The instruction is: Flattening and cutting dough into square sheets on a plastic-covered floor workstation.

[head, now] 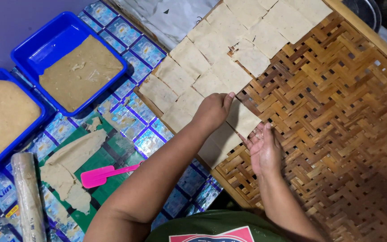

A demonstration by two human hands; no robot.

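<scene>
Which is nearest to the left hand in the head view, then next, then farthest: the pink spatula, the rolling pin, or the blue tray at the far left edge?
From the left hand:
1. Pink spatula, lower left on the green sheet.
2. Rolling pin, bottom left, dusted pale.
3. Blue tray at the far left edge, filled with dough.

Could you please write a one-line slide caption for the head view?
Both hands, left hand and right hand, lay a thin dough square onto a woven bamboo tray.

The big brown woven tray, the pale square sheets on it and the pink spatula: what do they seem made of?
The big brown woven tray looks like split bamboo strips, glossy and plaited, with gaps between them. The pale square sheets seem to be thin rolled dough, matte and floury; the left hand and right hand lay one down. The pink spatula looks like smooth moulded plastic or silicone.
</scene>
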